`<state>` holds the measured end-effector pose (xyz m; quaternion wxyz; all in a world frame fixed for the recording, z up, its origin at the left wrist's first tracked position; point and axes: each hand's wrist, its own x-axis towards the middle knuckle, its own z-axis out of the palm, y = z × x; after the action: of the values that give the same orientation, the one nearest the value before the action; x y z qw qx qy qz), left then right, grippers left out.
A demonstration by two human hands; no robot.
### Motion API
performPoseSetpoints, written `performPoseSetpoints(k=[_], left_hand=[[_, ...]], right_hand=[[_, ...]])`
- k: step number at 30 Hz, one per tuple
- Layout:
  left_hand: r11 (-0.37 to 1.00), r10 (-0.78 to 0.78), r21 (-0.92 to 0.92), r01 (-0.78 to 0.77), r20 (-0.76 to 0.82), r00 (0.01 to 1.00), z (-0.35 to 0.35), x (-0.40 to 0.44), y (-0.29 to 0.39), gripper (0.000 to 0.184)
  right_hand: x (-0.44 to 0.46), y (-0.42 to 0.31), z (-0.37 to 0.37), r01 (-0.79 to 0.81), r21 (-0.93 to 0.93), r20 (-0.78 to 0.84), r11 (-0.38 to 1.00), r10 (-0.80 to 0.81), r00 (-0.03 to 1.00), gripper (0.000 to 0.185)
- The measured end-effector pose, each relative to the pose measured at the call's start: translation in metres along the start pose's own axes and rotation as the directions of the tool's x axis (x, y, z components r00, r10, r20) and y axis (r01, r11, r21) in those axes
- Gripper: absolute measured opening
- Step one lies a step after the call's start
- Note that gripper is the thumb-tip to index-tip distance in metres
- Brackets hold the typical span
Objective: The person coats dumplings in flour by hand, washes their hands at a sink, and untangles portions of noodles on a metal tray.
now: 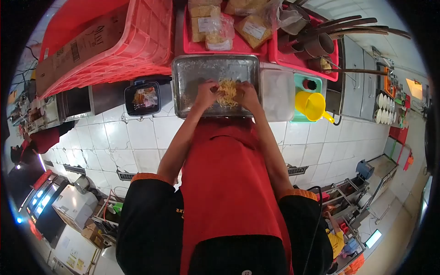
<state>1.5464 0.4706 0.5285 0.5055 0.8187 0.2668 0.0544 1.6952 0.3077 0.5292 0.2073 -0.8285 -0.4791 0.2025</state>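
A metal tray (183, 68) lies in front of me with a small heap of yellow noodles (227, 89) in it. My left hand (207, 93) is at the left side of the heap, its fingers curled in against the noodles. My right hand (247, 96) is at the right side, fingers bent round the edge of the noodles. Both hands are over the tray, with the noodles between them. Some loose strands lie on the tray near its lower edge.
Behind the tray stands a pink tray (192, 46) with bagged noodles (253, 31). A red crate (146, 50) is at the left, ladles in metal cups (318, 46) at the back right. Beside the tray are a whitish lid (277, 95) and a yellow dipper (309, 104).
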Motion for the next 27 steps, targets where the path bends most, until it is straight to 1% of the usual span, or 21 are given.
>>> performPoseSetpoints(k=[1,2,4,6,8,9,11,12,13,14,15,16,18,19,20,21,22,23,24,25,27], left_hand=[[1.000,-0.005,0.004,0.005,-0.002,1.000,0.000,0.000,-0.006,0.022],[0.998,0.062,0.010,-0.062,-0.023,0.998,0.003,-0.002,-0.015,0.017],[0.991,0.134,0.019,-0.133,-0.055,0.990,0.006,0.004,-0.025,0.013],[0.945,0.065,-0.317,-0.086,-0.077,0.995,0.011,-0.003,-0.027,0.010],[0.933,0.018,-0.359,-0.020,-0.008,1.000,0.008,-0.003,-0.028,0.011],[0.916,-0.029,-0.398,0.053,0.067,0.997,0.007,-0.005,-0.027,0.013],[0.852,-0.069,-0.514,0.095,0.068,0.995,0.009,-0.011,-0.018,0.013],[0.775,-0.102,-0.620,0.123,0.070,0.992,0.008,-0.012,-0.013,0.013],[0.778,-0.096,-0.617,0.117,0.068,0.993,0.007,-0.010,-0.018,0.013],[0.931,-0.053,-0.361,0.057,0.022,0.998,0.008,-0.010,-0.027,0.014],[0.997,-0.005,-0.073,0.004,-0.012,1.000,0.010,-0.012,-0.036,0.016],[0.997,-0.013,-0.074,0.011,-0.015,1.000,0.008,-0.013,-0.031,0.016],[0.895,-0.074,-0.444,0.053,-0.030,0.997,0.006,-0.017,-0.016,0.023],[0.894,-0.074,-0.444,0.056,-0.024,0.997,0.007,-0.017,-0.019,0.023],[0.951,0.058,-0.302,-0.068,-0.044,0.997,0.005,-0.013,-0.023,0.025],[0.969,0.185,-0.154,-0.191,-0.049,0.981,0.006,-0.011,-0.027,0.027],[0.970,0.179,-0.156,-0.185,-0.054,0.982,0.005,-0.011,-0.024,0.027],[0.966,0.226,0.149,-0.209,-0.107,0.968,0.000,-0.014,-0.016,0.029],[0.873,0.290,0.444,-0.203,-0.137,0.947,-0.006,-0.015,-0.008,0.030],[0.871,0.292,0.447,-0.205,-0.134,0.947,-0.009,-0.016,0.008,0.030],[0.979,0.195,0.093,-0.181,-0.176,0.965,-0.006,-0.016,0.037,0.032]], right_hand=[[-0.005,-0.006,-0.005,-0.024,0.376,-0.051,0.926,0.046,0.998,0.041],[-0.012,-0.009,-0.005,-0.030,0.699,-0.074,0.715,0.114,0.991,0.038],[-0.009,-0.007,-0.014,-0.082,0.658,-0.017,0.748,0.123,0.992,0.036],[-0.019,-0.012,-0.018,-0.148,0.616,0.046,0.774,0.153,0.987,0.034],[-0.010,-0.034,-0.043,0.046,0.532,-0.196,0.845,0.070,0.978,0.033],[-0.002,-0.037,-0.042,0.049,0.533,-0.195,0.845,0.066,0.979,0.033],[0.005,-0.031,-0.032,0.234,0.247,-0.165,0.940,-0.197,0.966,0.041],[0.003,-0.030,-0.028,0.233,0.248,-0.167,0.940,-0.195,0.966,0.041],[0.006,-0.024,-0.020,0.020,0.428,0.030,0.904,-0.036,0.999,0.041],[0.009,-0.026,-0.019,-0.217,0.548,0.257,0.808,0.085,0.963,0.042],[0.010,-0.025,-0.020,-0.215,0.548,0.261,0.808,0.080,0.962,0.042],[0.007,-0.032,-0.028,-0.173,0.607,0.183,0.776,0.075,0.980,0.043],[0.001,-0.032,-0.027,-0.134,0.663,0.109,0.737,0.082,0.991,0.044],[0.001,-0.030,-0.022,-0.025,0.526,-0.004,0.850,0.032,0.999,0.042],[0.003,-0.027,-0.020,0.079,0.358,-0.110,0.930,-0.042,0.993,0.040],[0.004,-0.024,-0.016,0.080,0.356,-0.107,0.931,-0.045,0.993,0.040],[0.004,-0.036,-0.021,0.088,0.262,-0.179,0.961,-0.041,0.983,0.039],[0.003,-0.041,-0.021,0.086,0.168,-0.251,0.982,-0.042,0.967,0.039],[0.005,-0.034,-0.010,0.085,0.171,-0.250,0.981,-0.041,0.967,0.039],[0.009,-0.016,0.013,-0.003,0.140,-0.159,0.990,0.026,0.987,0.039],[0.014,-0.012,0.012,-0.091,0.097,-0.071,0.991,0.098,0.993,0.038]])
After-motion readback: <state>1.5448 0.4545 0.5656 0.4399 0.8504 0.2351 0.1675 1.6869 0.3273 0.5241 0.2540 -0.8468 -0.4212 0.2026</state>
